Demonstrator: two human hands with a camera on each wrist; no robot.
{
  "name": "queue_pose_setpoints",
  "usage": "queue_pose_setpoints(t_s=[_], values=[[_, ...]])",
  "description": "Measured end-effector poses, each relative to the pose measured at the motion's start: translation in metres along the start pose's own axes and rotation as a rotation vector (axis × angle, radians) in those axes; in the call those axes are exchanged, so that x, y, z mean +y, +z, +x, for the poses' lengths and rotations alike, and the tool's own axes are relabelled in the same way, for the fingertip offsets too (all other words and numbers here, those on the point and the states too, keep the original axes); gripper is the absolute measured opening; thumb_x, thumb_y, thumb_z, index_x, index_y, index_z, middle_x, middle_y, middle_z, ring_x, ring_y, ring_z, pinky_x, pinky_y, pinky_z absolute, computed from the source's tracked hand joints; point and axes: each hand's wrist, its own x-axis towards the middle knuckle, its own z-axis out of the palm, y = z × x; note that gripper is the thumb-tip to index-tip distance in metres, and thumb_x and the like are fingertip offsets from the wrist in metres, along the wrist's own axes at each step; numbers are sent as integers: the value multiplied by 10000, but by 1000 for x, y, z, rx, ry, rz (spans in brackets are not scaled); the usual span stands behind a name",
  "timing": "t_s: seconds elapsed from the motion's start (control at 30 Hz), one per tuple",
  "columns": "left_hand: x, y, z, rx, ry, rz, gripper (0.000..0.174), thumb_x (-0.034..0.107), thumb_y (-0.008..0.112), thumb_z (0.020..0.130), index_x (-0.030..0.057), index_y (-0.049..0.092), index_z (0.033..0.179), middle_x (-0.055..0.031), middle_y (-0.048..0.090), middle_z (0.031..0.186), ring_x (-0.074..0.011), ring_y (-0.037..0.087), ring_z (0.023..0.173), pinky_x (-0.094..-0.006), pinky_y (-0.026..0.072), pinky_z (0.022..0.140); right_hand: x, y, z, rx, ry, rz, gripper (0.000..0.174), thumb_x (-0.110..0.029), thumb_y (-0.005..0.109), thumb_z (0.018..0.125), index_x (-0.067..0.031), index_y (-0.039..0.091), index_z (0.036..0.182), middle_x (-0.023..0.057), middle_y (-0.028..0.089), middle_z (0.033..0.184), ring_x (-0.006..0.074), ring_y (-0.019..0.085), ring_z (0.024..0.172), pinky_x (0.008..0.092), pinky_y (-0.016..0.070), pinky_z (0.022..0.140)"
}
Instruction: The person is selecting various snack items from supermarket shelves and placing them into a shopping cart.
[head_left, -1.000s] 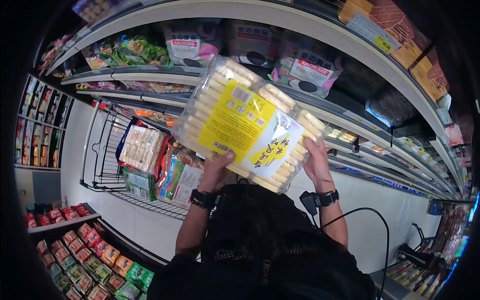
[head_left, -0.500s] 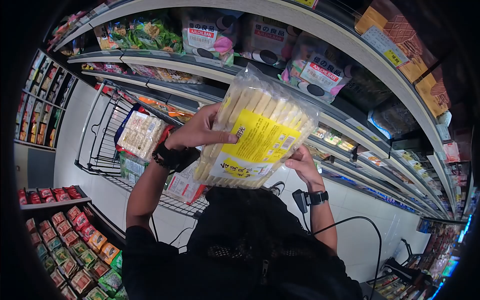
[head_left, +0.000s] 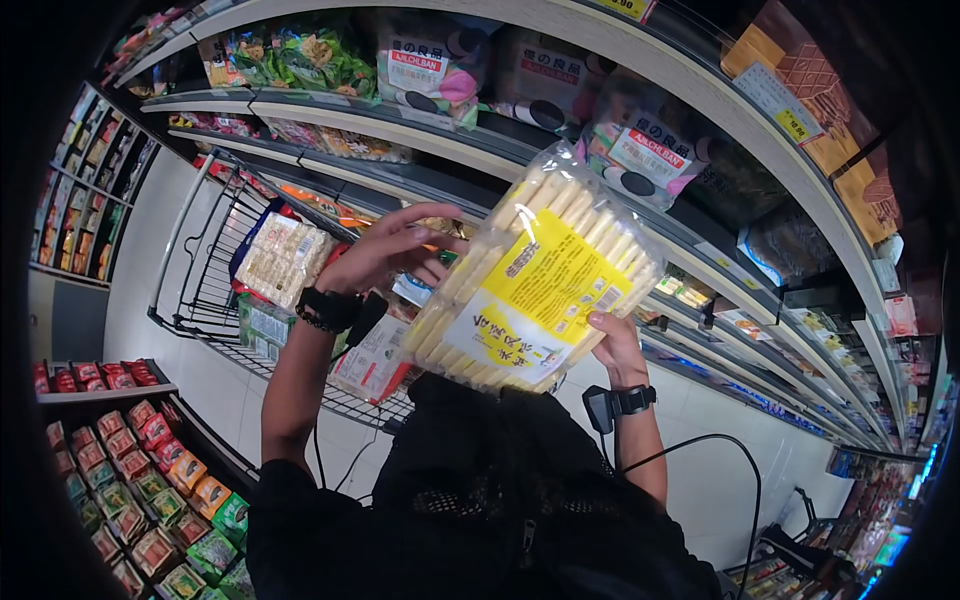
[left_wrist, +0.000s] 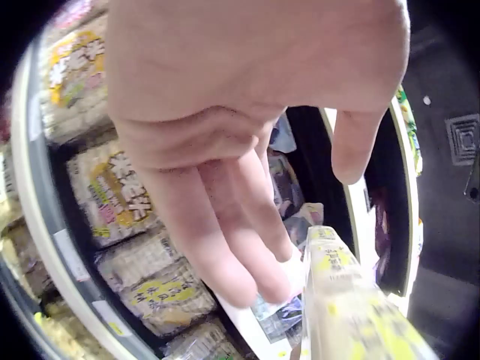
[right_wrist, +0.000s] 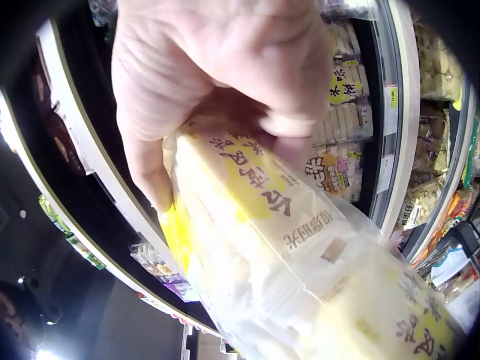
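Observation:
A clear bag of pale stick-shaped snacks with a yellow and white label point(head_left: 545, 290) is held up tilted in front of the body. The right hand point(head_left: 618, 345) grips its lower right side, thumb on the label; in the right wrist view the hand point(right_wrist: 225, 82) wraps the end of the bag point(right_wrist: 247, 202). Just off the bag's left edge is the left hand point(head_left: 395, 250), its fingers spread and loosely bent, holding nothing. The left wrist view shows that hand point(left_wrist: 232, 150) beside the bag's edge point(left_wrist: 352, 300), with a gap between.
A wire shopping cart point(head_left: 185, 315) at the left holds a pack of pale snacks point(head_left: 283, 258) and other bags. Long shelves point(head_left: 480, 150) of packaged food run across the top and right. Small packets point(head_left: 150, 480) fill a rack at the lower left. A cable point(head_left: 755, 480) hangs at the right.
The left hand has gone from gripping the bag to being off its left edge. The bag has turned, then shifted slightly right and up, and the right hand now grips its side.

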Motion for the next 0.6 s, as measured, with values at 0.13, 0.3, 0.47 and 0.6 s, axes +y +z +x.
queue_pose_setpoints(t_s=[0.13, 0.3, 0.47, 0.6], values=[[-88, -26, -14, 90, 59, -151, 577, 144, 548, 833, 44, 306, 1347, -160, 516, 1257, -257, 559, 1077, -385, 496, 867, -7, 3, 2, 149, -121, 84, 587, -120, 613, 789, 41, 369, 1299, 165, 501, 1263, 279, 519, 1135, 407, 415, 987], [-119, 62, -21, -28, 66, -353, 635, 20, 647, 764, 27, 344, 1322, -116, 512, 1249, -236, 523, 1120, -368, 444, 942, -9, 16, 4, 173, -175, 190, 590, -174, 612, 816, 21, 356, 1311, 156, 480, 1284, 275, 506, 1147, 410, 388, 1009], [-97, 77, -3, 357, 183, -257, 604, 36, 682, 756, -27, 382, 1276, -121, 540, 1213, -204, 535, 1111, -337, 423, 968, 6, 12, 0, 62, -191, 132, 576, -202, 614, 825, -18, 372, 1315, 116, 449, 1320, 256, 467, 1183, 398, 323, 1049], [-65, 44, -22, 341, 249, -133, 628, 121, 698, 754, -22, 387, 1281, -129, 553, 1194, -204, 552, 1086, -335, 437, 944, -19, 17, -8, 28, -162, 228, 679, -286, 653, 790, -9, 355, 1334, 119, 449, 1322, 270, 446, 1207, 422, 309, 1050]])
